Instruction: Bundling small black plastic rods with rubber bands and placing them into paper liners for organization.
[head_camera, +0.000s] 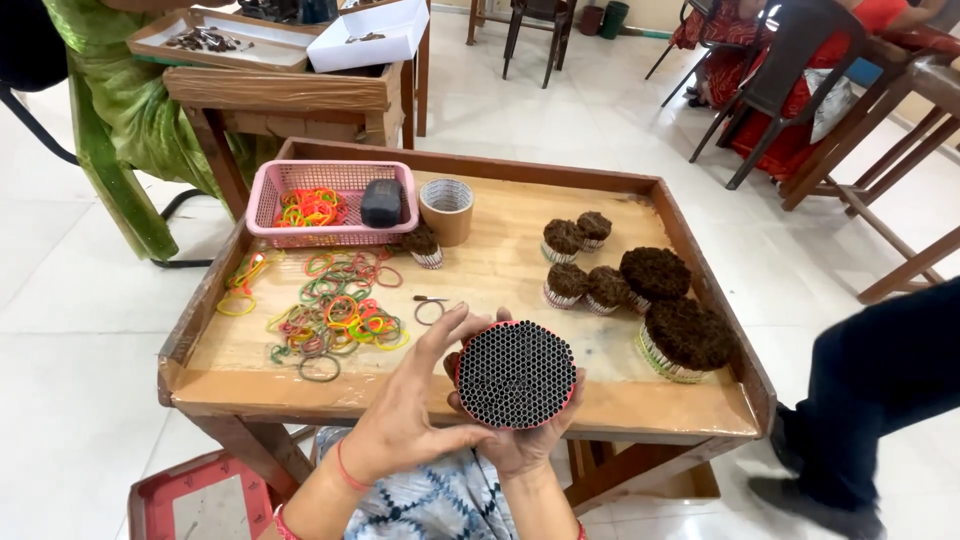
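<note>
I hold a round bundle of thin black tubes (516, 374), its honeycomb end facing me, over the near edge of a wooden tray table (480, 392). My right hand (520, 440) cups it from below. My left hand (415, 405) presses its left side, fingers along the red rim. Several finished brown-topped bundles (655, 272) stand on the tray's right side, the largest (688, 338) just right of my hands. Loose coloured rubber bands (335, 305) lie to the left.
A pink basket (335, 235) with rubber bands and a dark block (381, 202) sits at the back left, a tape roll (447, 208) beside it. Another work table (285, 85) and a seated person in green stand behind. A person's dark leg (880, 370) is at right. Chairs are beyond.
</note>
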